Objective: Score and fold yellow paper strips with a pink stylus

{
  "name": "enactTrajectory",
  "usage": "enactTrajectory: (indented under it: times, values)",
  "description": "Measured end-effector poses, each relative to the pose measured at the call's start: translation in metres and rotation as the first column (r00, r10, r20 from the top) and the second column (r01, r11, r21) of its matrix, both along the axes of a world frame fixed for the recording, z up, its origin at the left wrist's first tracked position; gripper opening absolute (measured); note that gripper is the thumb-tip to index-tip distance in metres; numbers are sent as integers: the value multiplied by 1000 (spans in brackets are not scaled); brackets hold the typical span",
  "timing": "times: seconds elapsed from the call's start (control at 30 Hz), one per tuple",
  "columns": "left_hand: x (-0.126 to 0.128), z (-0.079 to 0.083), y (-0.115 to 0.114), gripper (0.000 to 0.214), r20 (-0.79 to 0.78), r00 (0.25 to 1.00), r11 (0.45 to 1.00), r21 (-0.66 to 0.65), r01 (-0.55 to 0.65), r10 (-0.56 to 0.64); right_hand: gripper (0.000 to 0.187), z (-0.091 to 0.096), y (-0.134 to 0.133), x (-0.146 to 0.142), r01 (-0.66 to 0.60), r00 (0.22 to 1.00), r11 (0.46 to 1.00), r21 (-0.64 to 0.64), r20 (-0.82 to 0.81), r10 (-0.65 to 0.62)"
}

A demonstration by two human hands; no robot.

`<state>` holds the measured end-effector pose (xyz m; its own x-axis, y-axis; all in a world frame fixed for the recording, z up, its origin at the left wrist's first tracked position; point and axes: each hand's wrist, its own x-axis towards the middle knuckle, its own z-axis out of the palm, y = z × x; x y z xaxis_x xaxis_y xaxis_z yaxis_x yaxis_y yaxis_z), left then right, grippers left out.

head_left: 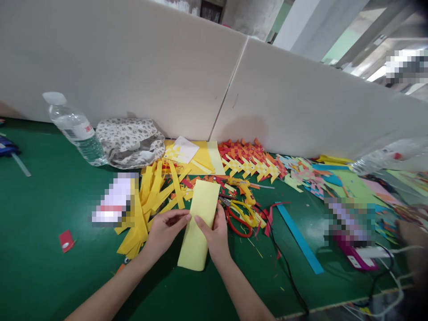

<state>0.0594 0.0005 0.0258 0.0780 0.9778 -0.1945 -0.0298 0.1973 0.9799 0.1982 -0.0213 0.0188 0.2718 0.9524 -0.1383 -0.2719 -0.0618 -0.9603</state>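
A pale yellow folded paper (200, 223) stands lengthwise between my two hands, a little above the green table (160, 294). My left hand (169, 229) pinches its left edge between thumb and fingers. On the other side my right hand (216, 232) grips it, thumb on the front and fingers behind the right edge. Left of the paper lies a heap of darker yellow paper strips (142, 214). Close to my right hand are red-handled scissors (239, 225), yellow-handled pliers (245, 213) and a yellow glue gun (245, 189).
A water bottle (78, 131) and a patterned cloth bag (130, 142) stand at the back left. Woven paper fish (249, 162) lie along the white partition (133, 67). A blue strip (299, 238) and a black cable (284, 263) lie right. Another person's hand (413, 240) is at the far right.
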Motion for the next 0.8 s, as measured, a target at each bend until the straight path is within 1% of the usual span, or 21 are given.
enactTrajectory:
  times: [0.07,0.23,0.4,0.47,0.53,0.6,0.7,0.8]
  values:
    - [0,0,0,23,-18,1000,1000,19,11,-11,64,1,0,1,-7,1000,1000,19,-4,7]
    - [0,-4,-1,23,-12,996,995,35,90,-90,52,2,0,4,-15,1000,1000,19,-9,15]
    - [0,-9,0,27,-5,994,993,32,109,-109,56,2,2,2,2,1000,1000,10,-11,-2]
    - [0,-9,1,28,2,994,994,15,109,-109,60,1,3,3,5,999,1000,13,-35,-5]
    - [-1,-9,3,29,30,997,997,0,71,-71,61,0,5,6,22,997,999,25,-79,-20]
    - [-4,-7,6,31,85,996,1000,3,-6,6,62,0,7,11,42,993,999,31,-109,-38]
    - [-9,-3,12,38,159,980,992,14,-127,123,68,0,10,18,53,996,998,33,-74,-50]
    - [-12,-2,16,37,191,967,985,10,-171,166,74,1,11,19,48,998,998,28,-45,-47]
